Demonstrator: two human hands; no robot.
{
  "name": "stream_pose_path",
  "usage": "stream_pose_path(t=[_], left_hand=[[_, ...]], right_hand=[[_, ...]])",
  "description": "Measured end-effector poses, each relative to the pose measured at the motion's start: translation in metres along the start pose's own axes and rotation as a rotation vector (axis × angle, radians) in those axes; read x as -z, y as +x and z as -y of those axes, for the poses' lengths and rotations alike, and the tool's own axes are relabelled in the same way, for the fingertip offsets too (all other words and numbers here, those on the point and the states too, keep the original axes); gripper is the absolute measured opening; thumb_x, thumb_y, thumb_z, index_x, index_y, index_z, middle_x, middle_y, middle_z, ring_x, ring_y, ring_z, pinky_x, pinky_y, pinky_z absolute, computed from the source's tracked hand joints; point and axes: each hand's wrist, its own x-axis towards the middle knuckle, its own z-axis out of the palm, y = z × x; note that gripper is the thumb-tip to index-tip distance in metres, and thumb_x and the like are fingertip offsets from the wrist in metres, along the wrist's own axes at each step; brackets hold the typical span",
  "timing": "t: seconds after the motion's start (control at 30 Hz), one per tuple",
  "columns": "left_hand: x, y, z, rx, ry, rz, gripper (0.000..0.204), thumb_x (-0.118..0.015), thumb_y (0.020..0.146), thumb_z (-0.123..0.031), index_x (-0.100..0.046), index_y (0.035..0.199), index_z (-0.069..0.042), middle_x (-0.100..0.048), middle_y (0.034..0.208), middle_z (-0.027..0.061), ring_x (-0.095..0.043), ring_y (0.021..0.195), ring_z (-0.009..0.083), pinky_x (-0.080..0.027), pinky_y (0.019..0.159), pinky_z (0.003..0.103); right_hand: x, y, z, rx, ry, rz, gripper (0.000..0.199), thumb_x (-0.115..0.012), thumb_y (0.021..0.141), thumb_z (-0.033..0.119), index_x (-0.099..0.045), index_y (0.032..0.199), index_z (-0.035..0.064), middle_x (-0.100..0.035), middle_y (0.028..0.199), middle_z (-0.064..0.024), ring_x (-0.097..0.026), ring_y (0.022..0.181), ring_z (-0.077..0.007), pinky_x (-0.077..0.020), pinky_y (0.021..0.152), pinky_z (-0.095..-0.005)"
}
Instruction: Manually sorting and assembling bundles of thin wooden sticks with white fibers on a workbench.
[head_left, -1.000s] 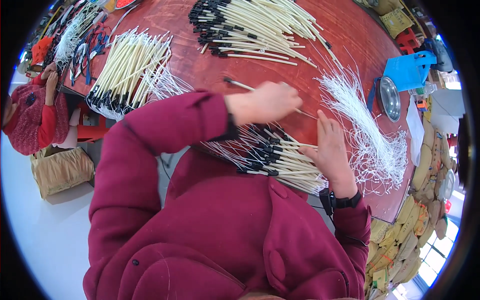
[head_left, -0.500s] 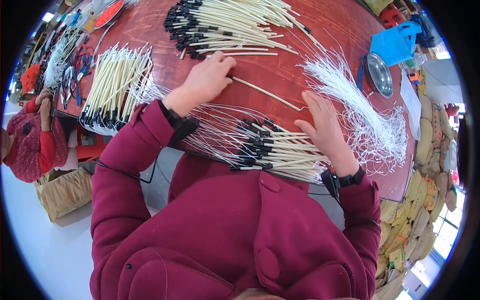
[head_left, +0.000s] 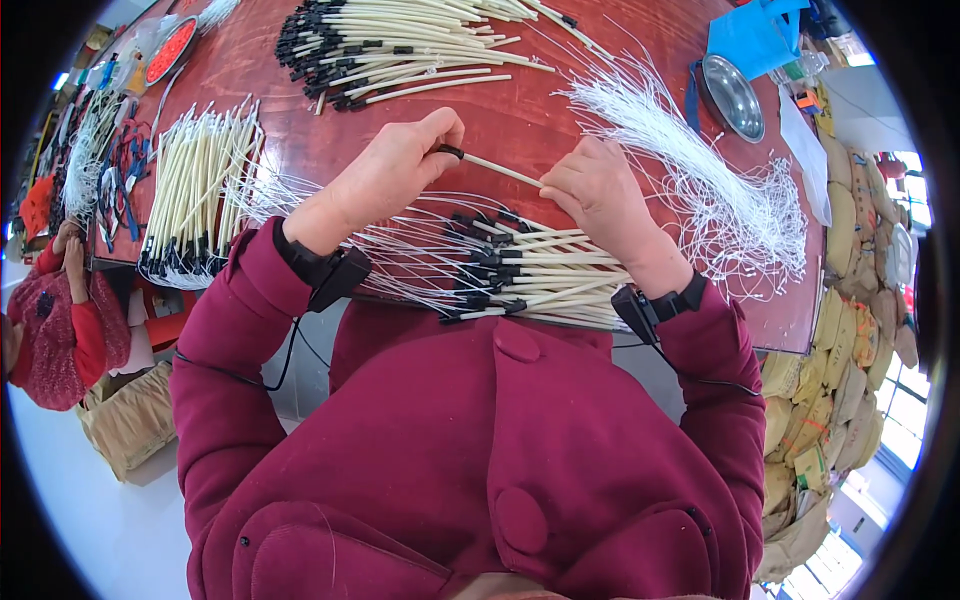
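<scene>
A person in a dark red coat works at a reddish-brown wooden table [head_left: 560, 110], both hands on one thin cream-coloured tube with a black end [head_left: 492, 166]. The left hand [head_left: 388, 178] pinches the black end between thumb and forefinger; the right hand [head_left: 598, 192] pinches the opposite end, fingers curled close together. The tube hangs just above the table, between the hands. Below it lies a heap of cream tubes with black caps and white wires [head_left: 520, 275] (at the table's near edge). A tangle of loose white wires [head_left: 700, 180] spreads to the right, near a round steel bowl [head_left: 733, 97].
</scene>
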Motion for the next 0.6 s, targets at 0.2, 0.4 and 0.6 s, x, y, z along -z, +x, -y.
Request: stream_pose_path(t=[0.2, 0.4, 0.6], left_hand=[[0.022, -0.029, 0.027, -0.031, 0.111, -0.157, 0.017, -0.063, 0.094, -0.008, -0.061, 0.108, -0.001, -0.067, 0.082, 0.0197, -0.067, 0.076, 0.0356, -0.051, 0.069, 0.040], [0.127, -0.113, 0.121, 0.270, 0.413, -0.429, 0.010, -0.063, 0.097, -0.008, -0.063, 0.098, 0.002, -0.061, 0.076, 0.0068, -0.057, 0.074, 0.0110, -0.047, 0.070, 0.028], [0.148, -0.173, 0.136, 0.458, 0.390, -0.380, 0.012, -0.066, 0.094, -0.007, -0.067, 0.103, 0.000, -0.063, 0.083, 0.0055, -0.054, 0.072, 0.0123, -0.045, 0.068, 0.029]], right_hand=[[0.025, 0.004, 0.003, 0.060, -0.003, -0.001, 0.009, -0.074, 0.085, 0.016, -0.069, 0.085, 0.0084, -0.066, 0.083, -0.0024, -0.057, 0.087, -0.0249, -0.0424, 0.083, -0.0389], [0.064, -0.043, 0.020, 0.000, 0.091, 0.097, 0.008, -0.074, 0.084, 0.014, -0.068, 0.083, 0.0086, -0.065, 0.083, -0.0018, -0.056, 0.087, -0.0246, -0.0417, 0.084, -0.0394], [0.069, -0.067, 0.039, -0.076, 0.204, 0.254, 0.012, -0.075, 0.083, 0.016, -0.069, 0.090, 0.0086, -0.068, 0.090, -0.0024, -0.057, 0.091, -0.0258, -0.0416, 0.084, -0.0396]])
